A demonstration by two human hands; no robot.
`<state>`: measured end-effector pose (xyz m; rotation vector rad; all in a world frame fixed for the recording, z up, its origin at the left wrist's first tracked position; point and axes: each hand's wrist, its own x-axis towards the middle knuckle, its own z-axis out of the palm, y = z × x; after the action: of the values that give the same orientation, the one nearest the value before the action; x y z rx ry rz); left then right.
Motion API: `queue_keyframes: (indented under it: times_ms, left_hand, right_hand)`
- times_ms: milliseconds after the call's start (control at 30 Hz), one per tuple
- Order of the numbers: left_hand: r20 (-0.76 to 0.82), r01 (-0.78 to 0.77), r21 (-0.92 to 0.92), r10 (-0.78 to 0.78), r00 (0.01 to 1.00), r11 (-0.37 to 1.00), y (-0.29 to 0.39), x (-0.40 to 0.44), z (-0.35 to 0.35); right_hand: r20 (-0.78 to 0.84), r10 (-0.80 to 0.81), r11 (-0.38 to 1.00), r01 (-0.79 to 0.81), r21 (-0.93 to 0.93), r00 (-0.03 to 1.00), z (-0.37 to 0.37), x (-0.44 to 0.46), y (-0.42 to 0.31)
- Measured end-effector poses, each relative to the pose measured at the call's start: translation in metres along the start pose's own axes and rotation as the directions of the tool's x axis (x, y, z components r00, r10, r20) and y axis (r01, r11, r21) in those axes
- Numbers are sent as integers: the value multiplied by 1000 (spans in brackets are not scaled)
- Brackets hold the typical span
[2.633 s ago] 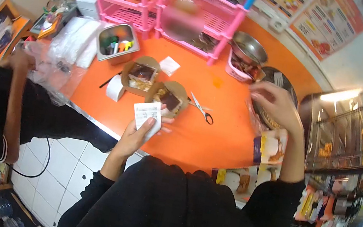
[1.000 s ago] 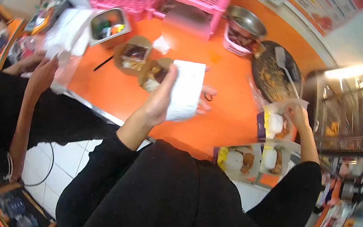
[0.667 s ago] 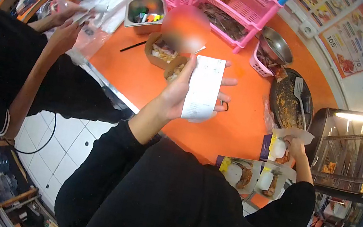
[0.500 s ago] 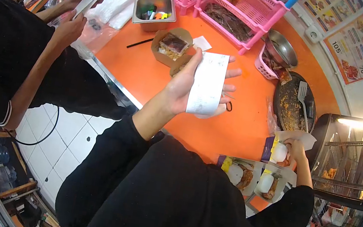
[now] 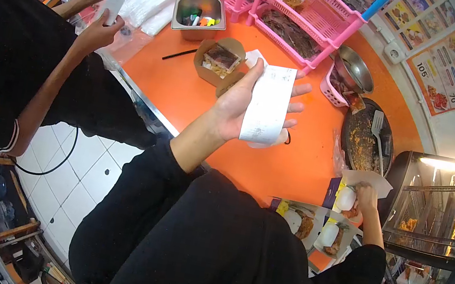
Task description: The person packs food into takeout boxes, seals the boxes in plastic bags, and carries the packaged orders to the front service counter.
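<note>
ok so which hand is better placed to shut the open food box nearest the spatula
Probably the right hand: it is down at that open food box, while the left hand holds a paper slip over the orange table.

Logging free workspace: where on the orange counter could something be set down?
The orange counter has its widest bare patch between the left hand, holding a paper slip, and the round black tray. A smaller one lies between the brown boxes and the counter's metal edge. Crowded: around the right hand, among meal boxes.
</note>
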<state>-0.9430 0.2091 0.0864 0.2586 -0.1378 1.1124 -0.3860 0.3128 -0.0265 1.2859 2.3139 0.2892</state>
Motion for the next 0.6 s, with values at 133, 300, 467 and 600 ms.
queue_keyframes:
  times_ms: [133, 300, 467, 600]
  left_hand:
    - [-16, 19, 25, -18, 1000, 1000, 3, 3, -1]
    - [-5, 17, -28, -17, 1000, 999, 4, 6, 5]
    - [9, 17, -46, -17, 1000, 999, 5, 5, 12]
    - [31, 15, -22, -14, 999, 1000, 9, 1, 18]
  right_hand:
    - [-1, 105, 978, -103, 179, 995, 1, -1, -9]
    - [153, -32, 960, -12, 279, 988, 2, -2, 0]
    - [349, -104, 968, 13, 252, 932, 11, 5, 15]
    - [659, 48, 918, -293, 267, 751, -68, 5, -24]
